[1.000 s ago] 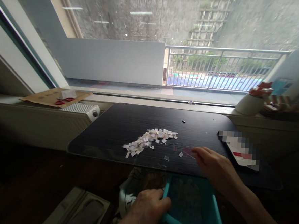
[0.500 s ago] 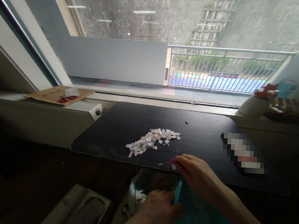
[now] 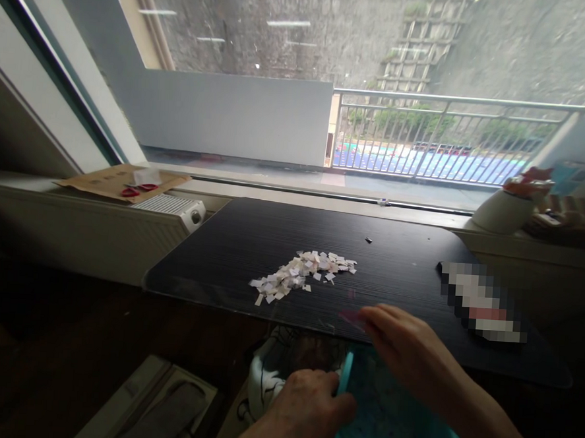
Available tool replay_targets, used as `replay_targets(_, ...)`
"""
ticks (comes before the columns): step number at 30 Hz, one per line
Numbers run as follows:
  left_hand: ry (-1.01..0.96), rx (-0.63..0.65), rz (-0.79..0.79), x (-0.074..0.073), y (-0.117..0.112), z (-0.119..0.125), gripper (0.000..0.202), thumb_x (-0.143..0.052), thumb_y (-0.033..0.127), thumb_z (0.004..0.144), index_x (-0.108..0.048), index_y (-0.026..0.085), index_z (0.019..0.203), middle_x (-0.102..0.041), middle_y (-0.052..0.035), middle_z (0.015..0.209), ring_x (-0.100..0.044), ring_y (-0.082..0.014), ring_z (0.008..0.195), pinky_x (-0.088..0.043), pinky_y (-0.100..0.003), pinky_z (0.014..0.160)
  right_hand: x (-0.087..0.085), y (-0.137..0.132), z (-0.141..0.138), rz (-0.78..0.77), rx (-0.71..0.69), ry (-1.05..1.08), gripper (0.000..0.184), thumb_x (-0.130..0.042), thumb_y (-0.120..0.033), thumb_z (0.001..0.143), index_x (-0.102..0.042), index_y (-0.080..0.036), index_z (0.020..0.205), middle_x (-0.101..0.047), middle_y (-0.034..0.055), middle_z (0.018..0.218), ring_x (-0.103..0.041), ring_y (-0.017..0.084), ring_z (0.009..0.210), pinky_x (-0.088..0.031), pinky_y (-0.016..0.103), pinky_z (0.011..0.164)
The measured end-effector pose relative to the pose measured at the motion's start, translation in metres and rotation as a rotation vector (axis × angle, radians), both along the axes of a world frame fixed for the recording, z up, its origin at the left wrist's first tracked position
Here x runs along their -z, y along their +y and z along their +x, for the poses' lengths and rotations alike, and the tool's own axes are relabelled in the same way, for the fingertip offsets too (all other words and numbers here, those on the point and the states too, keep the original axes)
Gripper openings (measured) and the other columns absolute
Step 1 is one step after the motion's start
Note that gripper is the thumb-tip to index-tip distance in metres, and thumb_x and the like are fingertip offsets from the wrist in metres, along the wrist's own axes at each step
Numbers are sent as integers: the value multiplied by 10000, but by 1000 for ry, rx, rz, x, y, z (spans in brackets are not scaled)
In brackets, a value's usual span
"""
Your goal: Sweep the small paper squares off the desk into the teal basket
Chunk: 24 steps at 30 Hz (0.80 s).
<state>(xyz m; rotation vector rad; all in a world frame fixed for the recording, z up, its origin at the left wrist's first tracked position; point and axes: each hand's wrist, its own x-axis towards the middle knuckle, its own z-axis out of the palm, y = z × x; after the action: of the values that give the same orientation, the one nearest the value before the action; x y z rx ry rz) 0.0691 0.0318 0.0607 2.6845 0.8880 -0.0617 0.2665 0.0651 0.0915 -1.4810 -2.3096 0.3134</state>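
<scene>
Holding the rim of a teal bin [image 3: 399, 424] below the bench [image 3: 251, 243] edge, our left hand [image 3: 305, 415] has its grip wrapped shut on the bin's near-left corner, fingers curled over the plastic wall. Our right hand [image 3: 408, 348] lies flat at the bench's front edge, just above the bin mouth, with a small pinkish card [image 3: 352, 317] pinched between the fingertips; that grip is closed on the card, whose long axis runs roughly from 10 to 4 o'clock. From the card, the pile of paper scraps [image 3: 301, 276] lies toward 10 o'clock, a short way in from the front edge, and it stretches as a loose band from 8 o'clock up to 2 o'clock. The right hand is clearly the nearer one to the scraps; the left sits lower, under the bench line. A couple of stray bits rest on the dark surface beyond the pile at about 1 o'clock. To the right hand's 2 o'clock a blurred flat object [image 3: 480, 300] lies on the bench. Farther out, at 10 o'clock on the sill, we see a brown envelope [image 3: 101, 182] with red scissors [image 3: 138, 190] on it, and at 2 o'clock a white pot [image 3: 501, 212].
</scene>
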Motion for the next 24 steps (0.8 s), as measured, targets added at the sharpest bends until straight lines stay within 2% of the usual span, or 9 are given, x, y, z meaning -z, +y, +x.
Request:
replay_targets(3,14,-7,7,1,-1,2,306,-730,434,725,-590,221,894,-592,-21,856,-584,-215,741,-428,-268,607,1,28,10,107,127,-77,233,-403,-229,940,-627,-196,993,-657,60,921,-608,190,833,-440,291,734)
replay_targets(6,18,-10,21,4,1,2,304,-706,460,752,-590,212,885,-593,-28,840,-584,-220,734,-433,-276,612,5,40,14,90,124,-152,235,-402,-229,939,-631,-193,975,-654,58,896,-610,198,809,-442,299,704)
replay_targets(8,-10,-8,6,5,3,1,311,-726,451,737,-585,214,882,-593,-23,846,-586,-219,738,-431,-271,607,8,30,10,65,83,-137,231,-400,-230,941,-628,-200,964,-647,46,865,-602,190,783,-445,296,695)
replay_targets(12,-92,-30,-16,7,3,-2,319,-769,422,701,-569,221,846,-586,1,841,-587,-206,738,-421,-256,598,11,-14,0,6,3,-57,212,-409,-195,931,-614,-207,979,-636,39,858,-594,179,791,-458,284,694)
replay_targets(14,-121,-41,-16,7,2,-2,327,-779,420,691,-566,222,839,-583,8,839,-588,-201,736,-421,-254,600,10,-27,-1,-28,-30,-28,225,-400,-186,932,-608,-218,1011,-635,32,866,-593,163,767,-463,270,678)
replay_targets(16,-135,-43,-17,5,1,0,332,-783,424,688,-566,223,839,-584,9,848,-590,-202,746,-422,-254,608,11,-26,3,14,-2,-6,230,-394,-201,939,-602,-224,1032,-637,35,903,-596,159,777,-465,272,692)
replay_targets(20,-90,-25,-38,1,3,3,308,-770,413,704,-577,219,843,-591,1,848,-591,-206,743,-428,-259,612,12,-1,14,145,126,-65,221,-407,-208,931,-615,-209,1004,-646,56,905,-601,191,817,-466,307,721)
replay_targets(22,-65,-18,-51,0,5,3,297,-763,411,712,-584,216,847,-593,-1,842,-590,-207,739,-433,-262,615,13,4,14,129,114,-87,219,-413,-187,923,-620,-205,990,-648,57,892,-601,192,810,-470,309,720)
replay_targets(24,-74,-21,-53,1,6,2,300,-764,414,710,-585,215,846,-592,-1,846,-589,-208,746,-437,-264,624,12,-3,9,79,62,-80,220,-413,-176,920,-621,-207,986,-648,55,891,-600,186,806,-474,300,719)
